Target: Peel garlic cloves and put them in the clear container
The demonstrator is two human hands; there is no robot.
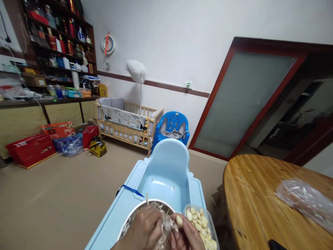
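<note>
My right hand [187, 233] is closed, with a pale peeled garlic clove [179, 221] between thumb and finger. My left hand [145, 224] is curled beside it, its fingertips at whitish papery garlic skin [167, 225] between the two hands; the fingertips are partly hidden. Below them a round metal bowl [124, 222] holds a heap of garlic skins, with a thin stalk standing up at its far side. Just right of my right hand, a clear plastic box [214, 227] contains many peeled garlic cloves [198, 222].
Bowl and box stand on a light-blue plastic child's chair [169, 159]. A wooden table [249, 194] with a clear plastic bag [304, 199] is at the right. Ahead are a blue chair [173, 121] and a wooden crib [125, 133]. Red bags [32, 149] lie at left.
</note>
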